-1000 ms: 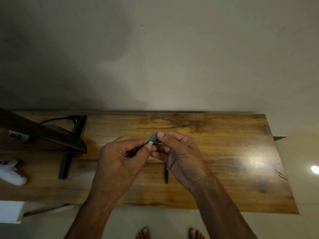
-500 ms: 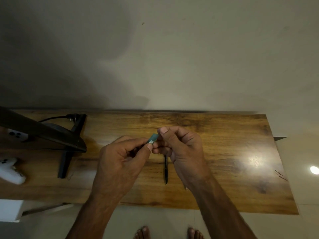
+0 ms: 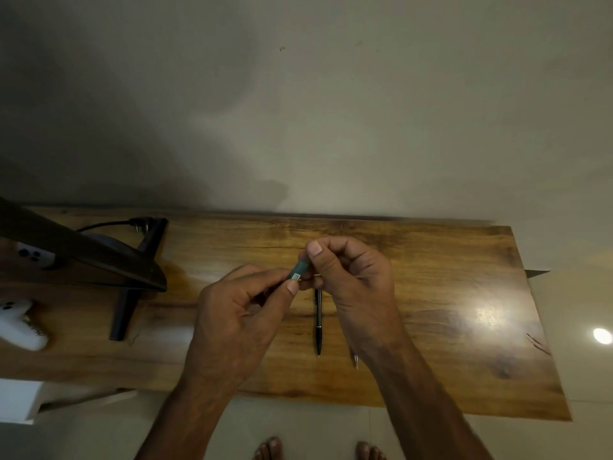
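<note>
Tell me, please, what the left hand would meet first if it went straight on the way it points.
Probably the right hand: the left hand points away and rightward along the small teal piece that both pinch, and the right hand's fingers sit just beyond.

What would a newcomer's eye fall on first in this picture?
First the two hands in the middle: the left hand and the right hand pinch a small teal tube with a white label between them, above the wooden table. A black pen lies on the table just under them, and a white controller sits at the far left edge.
</note>
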